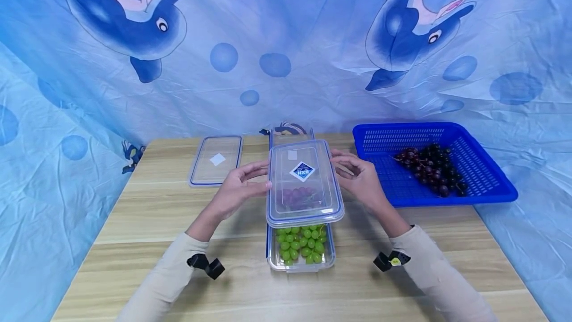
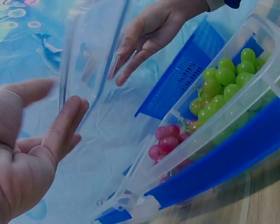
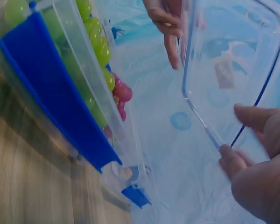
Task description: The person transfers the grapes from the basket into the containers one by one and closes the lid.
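Observation:
A clear plastic lid (image 1: 304, 202) with a blue seal and a diamond-shaped label is raised, tilted, above a clear food container (image 1: 301, 268). My left hand (image 1: 239, 188) pinches the lid's left edge between thumb and fingers. On the opposite edge, my right hand (image 1: 359, 178) grips it the same way. Inside the container lie green grapes (image 1: 301, 245), with red grapes (image 2: 168, 142) towards its far end, seen through the lid in the head view. Blue side flaps (image 2: 228, 156) hang down along the container's walls.
Another clear lid (image 1: 207, 170) with a white label lies flat at the back left. A blue plastic basket (image 1: 487, 185) holding dark grapes (image 1: 431, 165) stands at the back right. Behind the wooden table (image 1: 134, 242) hangs a blue dolphin-print sheet (image 1: 286, 19).

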A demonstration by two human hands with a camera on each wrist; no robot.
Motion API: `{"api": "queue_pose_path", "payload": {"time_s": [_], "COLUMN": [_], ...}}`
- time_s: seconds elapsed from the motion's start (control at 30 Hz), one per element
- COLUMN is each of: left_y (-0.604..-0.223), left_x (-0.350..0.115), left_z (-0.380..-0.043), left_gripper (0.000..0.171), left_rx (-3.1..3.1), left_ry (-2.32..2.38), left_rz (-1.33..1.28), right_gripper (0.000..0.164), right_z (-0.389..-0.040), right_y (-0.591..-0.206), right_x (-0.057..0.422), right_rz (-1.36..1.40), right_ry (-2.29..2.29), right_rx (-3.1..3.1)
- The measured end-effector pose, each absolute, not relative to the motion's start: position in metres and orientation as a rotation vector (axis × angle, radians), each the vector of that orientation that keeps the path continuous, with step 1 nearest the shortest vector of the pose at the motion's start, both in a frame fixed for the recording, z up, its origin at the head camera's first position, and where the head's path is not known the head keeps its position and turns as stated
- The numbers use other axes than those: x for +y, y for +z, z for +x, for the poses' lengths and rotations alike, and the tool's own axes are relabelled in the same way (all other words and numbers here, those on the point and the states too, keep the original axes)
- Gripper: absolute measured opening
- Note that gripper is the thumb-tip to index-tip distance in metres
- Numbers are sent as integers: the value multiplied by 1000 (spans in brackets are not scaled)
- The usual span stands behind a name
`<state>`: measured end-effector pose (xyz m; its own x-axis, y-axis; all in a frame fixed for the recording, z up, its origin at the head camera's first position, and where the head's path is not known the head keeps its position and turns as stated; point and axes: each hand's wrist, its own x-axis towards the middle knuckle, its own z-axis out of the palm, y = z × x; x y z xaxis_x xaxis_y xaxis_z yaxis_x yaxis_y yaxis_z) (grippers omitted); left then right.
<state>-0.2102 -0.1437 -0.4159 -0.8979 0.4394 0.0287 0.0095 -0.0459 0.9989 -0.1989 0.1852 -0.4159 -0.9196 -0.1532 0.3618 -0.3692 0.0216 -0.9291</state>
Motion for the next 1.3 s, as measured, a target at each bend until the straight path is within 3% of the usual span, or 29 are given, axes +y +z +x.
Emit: {"api": "queue_pose_path", "payload": {"time_s": [0.17, 0.3, 0.5, 0.73, 1.3], "left_y": [-418, -420, -420, -423, -438], "left_x": [-147, -148, -149, -150, -149], "left_z": [-208, -206, -201, -190, -167], "left_gripper": [74, 75, 71, 72, 73], "left_rx": [2035, 2072, 2158, 2206, 2289], "left_ry": [1938, 1918, 1863, 1812, 1698], "left_rz": [498, 486, 473, 479, 371], "right_gripper": [65, 69, 80, 104, 106], "right_z": [-192, -189, -187, -183, -166], "right_y": [-411, -409, -410, -412, -435], "right_x": [186, 189, 198, 209, 206], "right_rz": [394, 364, 484, 724, 719], "right_ry": [2153, 2267, 2342, 2236, 2064], "right_rx": [-2300, -2367, -2425, -2636, -2784]}}
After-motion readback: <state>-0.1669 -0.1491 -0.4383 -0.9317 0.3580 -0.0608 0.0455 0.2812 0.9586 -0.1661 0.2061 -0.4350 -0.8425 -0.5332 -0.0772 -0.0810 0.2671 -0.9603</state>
